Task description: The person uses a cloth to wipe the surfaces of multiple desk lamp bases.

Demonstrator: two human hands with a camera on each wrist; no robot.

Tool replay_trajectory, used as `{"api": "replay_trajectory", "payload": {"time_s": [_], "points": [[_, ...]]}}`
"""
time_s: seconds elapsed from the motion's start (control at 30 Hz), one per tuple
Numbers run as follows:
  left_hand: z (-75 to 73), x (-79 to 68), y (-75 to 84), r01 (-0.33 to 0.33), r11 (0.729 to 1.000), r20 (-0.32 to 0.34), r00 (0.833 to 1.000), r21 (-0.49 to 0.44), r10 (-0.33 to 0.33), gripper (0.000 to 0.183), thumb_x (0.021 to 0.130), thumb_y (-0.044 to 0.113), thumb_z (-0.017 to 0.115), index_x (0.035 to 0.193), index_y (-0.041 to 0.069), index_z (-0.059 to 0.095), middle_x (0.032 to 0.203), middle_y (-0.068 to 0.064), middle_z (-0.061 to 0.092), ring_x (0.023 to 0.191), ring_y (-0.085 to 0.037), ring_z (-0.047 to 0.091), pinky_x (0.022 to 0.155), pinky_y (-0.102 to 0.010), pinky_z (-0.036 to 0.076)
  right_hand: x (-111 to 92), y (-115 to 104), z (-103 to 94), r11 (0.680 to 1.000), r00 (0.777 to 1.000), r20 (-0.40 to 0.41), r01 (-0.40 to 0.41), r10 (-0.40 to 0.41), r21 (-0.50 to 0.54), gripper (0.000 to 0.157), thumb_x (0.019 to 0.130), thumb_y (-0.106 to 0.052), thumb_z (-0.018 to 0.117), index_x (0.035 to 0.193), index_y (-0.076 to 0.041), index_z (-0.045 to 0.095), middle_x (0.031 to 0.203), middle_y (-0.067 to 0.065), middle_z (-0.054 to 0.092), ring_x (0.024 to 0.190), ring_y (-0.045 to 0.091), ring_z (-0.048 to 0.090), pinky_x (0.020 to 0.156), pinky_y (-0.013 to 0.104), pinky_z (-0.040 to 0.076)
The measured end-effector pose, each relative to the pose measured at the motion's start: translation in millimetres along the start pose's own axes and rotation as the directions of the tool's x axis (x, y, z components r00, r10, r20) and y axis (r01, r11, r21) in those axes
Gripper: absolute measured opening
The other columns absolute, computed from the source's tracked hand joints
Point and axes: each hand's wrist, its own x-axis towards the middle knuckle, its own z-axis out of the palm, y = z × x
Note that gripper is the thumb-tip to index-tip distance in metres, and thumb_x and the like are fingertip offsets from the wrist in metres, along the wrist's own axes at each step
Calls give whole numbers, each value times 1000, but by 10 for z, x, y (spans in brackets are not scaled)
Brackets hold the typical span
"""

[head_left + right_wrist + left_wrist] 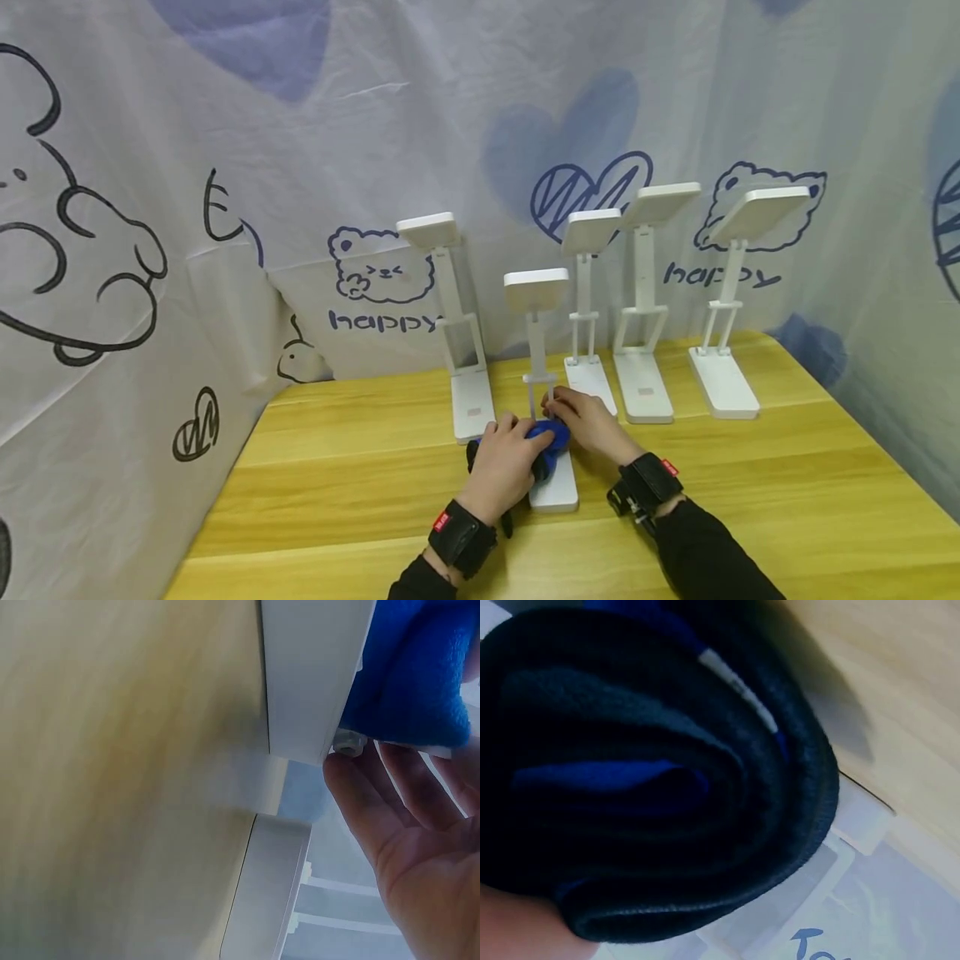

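A white desk lamp point(557, 493) stands upright in front of me, its flat head raised on a slim stem. My left hand point(504, 462) grips a folded blue cloth point(552, 435) with black edging against the lamp's base. In the left wrist view, the dark layered folds of the cloth point(795, 787) hide most of that hand. At the foot of the stem, my right hand point(592, 425) holds the lamp by its thin rods. The right wrist view shows its fingers point(360, 795) at the hinge, close to the blue cloth; their exact grip is partly hidden.
Another white lamp point(472, 408) stands to the left. Behind and to the right are three more lamps, the nearest point(592, 387) close to my right hand, then one point(643, 392) and a far-right one point(723, 387). A printed curtain point(450, 150) hangs behind the wooden table point(337, 492).
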Motion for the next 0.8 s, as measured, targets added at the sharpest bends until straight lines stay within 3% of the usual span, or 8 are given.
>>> {"api": "replay_trajectory", "payload": {"time_s": [0.37, 0.6, 0.8], "points": [[-70, 29, 9, -77, 982, 69, 994, -172, 90, 49, 75, 4, 64, 115, 32, 69, 115, 3, 65, 92, -18, 47, 79, -37, 44, -14, -9, -24, 999, 1000, 15, -3, 2, 36, 19, 101, -19, 45, 98, -13, 63, 79, 8, 63, 62, 12, 51, 58, 32, 41], [-176, -49, -2, -170, 929, 105, 971, -329, 215, 46, 78, -1, 60, 104, 34, 74, 110, 10, 67, 95, -15, 48, 77, -35, 46, -3, -1, -17, 999, 1000, 15, 23, -24, 31, 19, 101, -18, 44, 98, -12, 62, 80, 9, 63, 65, 13, 53, 59, 32, 42], [-245, -155, -48, -177, 881, 122, 960, -439, 253, 50, 75, -7, 57, 97, 34, 76, 106, 12, 68, 91, -11, 48, 80, -31, 43, -9, -11, -22, 999, 999, 23, 21, -22, 31, 20, 101, -17, 42, 98, -12, 61, 80, 9, 62, 66, 13, 52, 60, 34, 42]]}}
